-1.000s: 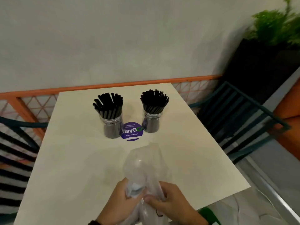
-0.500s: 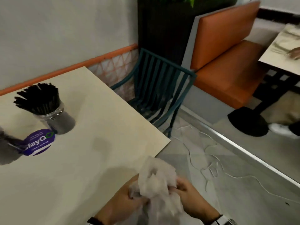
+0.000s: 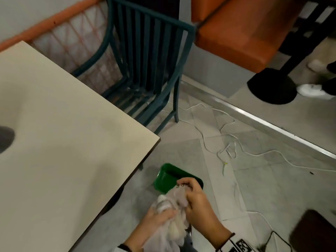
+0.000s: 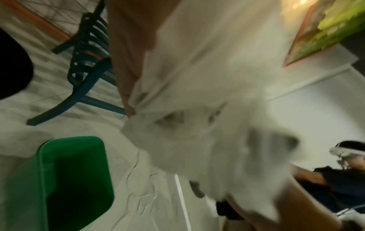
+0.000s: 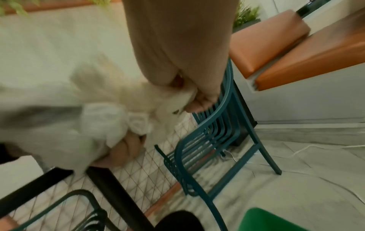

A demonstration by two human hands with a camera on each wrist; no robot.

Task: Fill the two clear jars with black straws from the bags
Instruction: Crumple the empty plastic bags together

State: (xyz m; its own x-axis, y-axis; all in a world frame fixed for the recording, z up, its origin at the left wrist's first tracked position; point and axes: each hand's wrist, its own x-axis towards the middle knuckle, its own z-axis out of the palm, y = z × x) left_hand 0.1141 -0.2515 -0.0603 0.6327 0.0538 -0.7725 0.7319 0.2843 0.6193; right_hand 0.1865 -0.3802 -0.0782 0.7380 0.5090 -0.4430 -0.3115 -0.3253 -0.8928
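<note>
Since a second ago our view has swung off the jars; the bag [image 3: 171,213], now crumpled, sits above the green bin [image 3: 168,180]. Left hand [image 3: 154,218] and right hand [image 3: 197,202] both clutch it. Filling looks done; disposal remains.

We are in a place to eat, like a cafe. We see a pale table [image 3: 63,142], a teal metal chair [image 3: 145,57] beside it, and an orange padded bench [image 3: 241,33] with another table's black round foot [image 3: 271,88] on the tiled floor [image 3: 254,179].
</note>
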